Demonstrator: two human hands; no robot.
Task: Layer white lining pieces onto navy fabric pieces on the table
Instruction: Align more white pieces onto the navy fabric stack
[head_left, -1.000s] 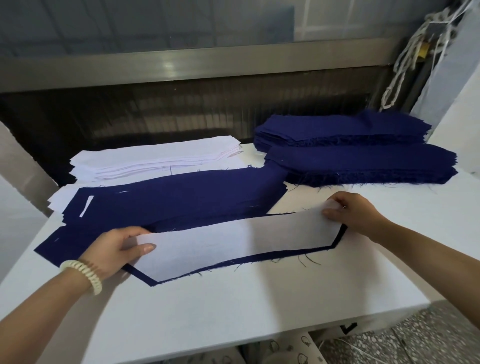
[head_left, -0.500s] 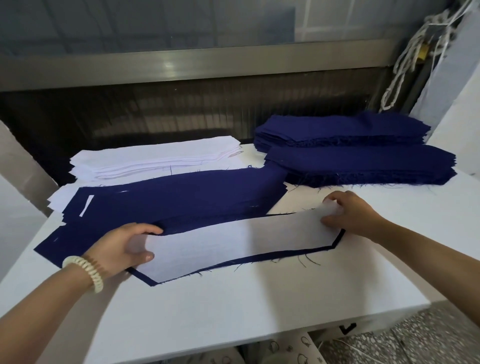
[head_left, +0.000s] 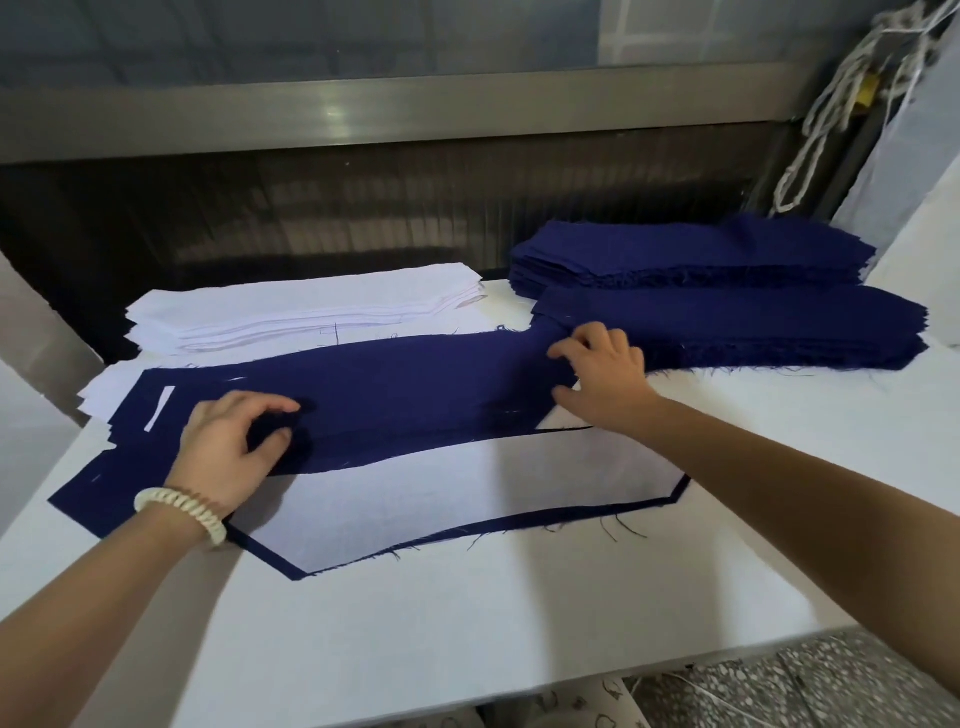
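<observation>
Both hands reach onto the long navy fabric piece (head_left: 395, 395) on the white worktop (head_left: 467, 623). The left hand (head_left: 228, 447) pinches its near edge; the right hand (head_left: 602, 374) presses down with fingers spread. Nearer, a white lining piece (head_left: 467, 493) lies on another navy piece (head_left: 519, 525).

Only one view here, a wide-angle cam worn on the person's head. It looked forward and down over the white surface (head_left: 467, 623) from the near edge, close enough that both forearms ran in from the bottom corners. It faced a metal rail (head_left: 363, 111) and a dark panel at the far side. Straight lines bowed a bit toward the edges. A strip of speckled floor (head_left: 831, 680) showed bottom right, under the surface's front edge.
</observation>
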